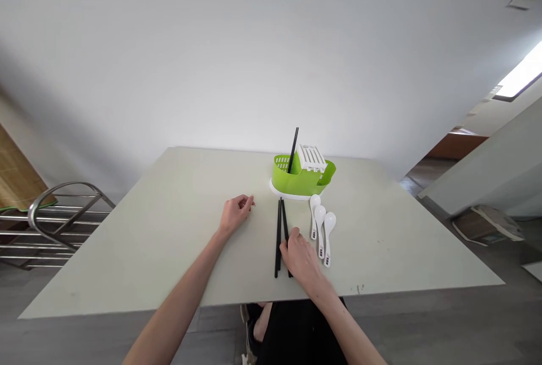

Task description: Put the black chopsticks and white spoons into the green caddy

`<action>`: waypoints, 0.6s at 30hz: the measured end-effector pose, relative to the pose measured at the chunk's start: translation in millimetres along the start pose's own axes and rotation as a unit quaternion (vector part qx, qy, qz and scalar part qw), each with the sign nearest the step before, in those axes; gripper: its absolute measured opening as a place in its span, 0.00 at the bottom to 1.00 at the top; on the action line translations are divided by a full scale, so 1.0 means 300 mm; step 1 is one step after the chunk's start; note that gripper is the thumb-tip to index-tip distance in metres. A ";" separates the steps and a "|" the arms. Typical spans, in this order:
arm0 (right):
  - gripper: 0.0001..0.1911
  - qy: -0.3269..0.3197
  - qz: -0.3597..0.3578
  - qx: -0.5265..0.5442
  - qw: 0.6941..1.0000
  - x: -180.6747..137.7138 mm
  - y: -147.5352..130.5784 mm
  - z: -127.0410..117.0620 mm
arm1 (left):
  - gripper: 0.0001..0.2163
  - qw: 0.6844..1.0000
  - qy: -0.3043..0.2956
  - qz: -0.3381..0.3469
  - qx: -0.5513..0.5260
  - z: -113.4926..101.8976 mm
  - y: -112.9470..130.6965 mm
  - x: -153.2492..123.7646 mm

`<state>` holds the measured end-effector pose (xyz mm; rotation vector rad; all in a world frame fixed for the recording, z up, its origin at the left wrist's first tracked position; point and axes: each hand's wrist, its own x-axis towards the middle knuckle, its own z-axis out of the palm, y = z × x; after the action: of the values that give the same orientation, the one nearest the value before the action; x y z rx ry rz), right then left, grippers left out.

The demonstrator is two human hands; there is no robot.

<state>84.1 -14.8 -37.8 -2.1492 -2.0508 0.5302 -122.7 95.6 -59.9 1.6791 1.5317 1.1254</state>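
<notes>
On the table in front of me lie several black chopsticks (pixel 278 240). My right hand (pixel 300 255) is closed over the right-hand ones, its fingertips pinched at their middle. My left hand (pixel 237 213) rests on the tabletop to the left of them, fingers curled in and nothing visible in them. Beyond the chopsticks stands a green utensil holder (pixel 298 181) with a white base and a white slotted middle part. Black chopsticks (pixel 293 150) stand tilted in its left compartment. Three white spoons (pixel 320 232) lie side by side to the right of my right hand.
The pale table (pixel 148 240) backs onto a white wall (pixel 212 60). A metal rack (pixel 63 218) stands on the floor at the left. On the right, beyond the table's edge, a box-like object (pixel 486 224) sits on the floor.
</notes>
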 end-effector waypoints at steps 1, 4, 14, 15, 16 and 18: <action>0.09 -0.007 0.000 -0.011 1.000 -0.002 -0.001 -0.004 | 0.24 1.000 -0.002 0.002 0.003 0.000 -0.001 -0.002; 0.11 -0.033 -0.001 -0.046 0.998 -0.006 0.001 -0.015 | 0.23 1.000 -0.006 0.000 0.013 0.002 -0.005 -0.005; 0.14 -0.064 -0.023 -0.119 0.991 -0.006 -0.003 -0.041 | 0.21 0.998 -0.021 0.003 0.054 0.017 0.016 -0.014; 0.14 -0.071 -0.023 -0.123 0.990 -0.007 -0.004 -0.042 | 0.21 0.998 -0.025 0.006 0.057 0.020 0.019 -0.016; 0.14 -0.077 -0.022 -0.125 0.989 -0.007 -0.003 -0.043 | 0.21 0.998 -0.030 0.009 0.060 0.024 0.022 -0.019; 0.14 -0.077 -0.023 -0.121 0.989 -0.004 0.007 -0.042 | 0.21 0.997 -0.039 0.014 0.061 0.031 0.028 -0.024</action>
<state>90.4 -14.2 -26.7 -2.2464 -2.3517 0.4765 -110.5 88.3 -58.3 1.8076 1.5603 0.9864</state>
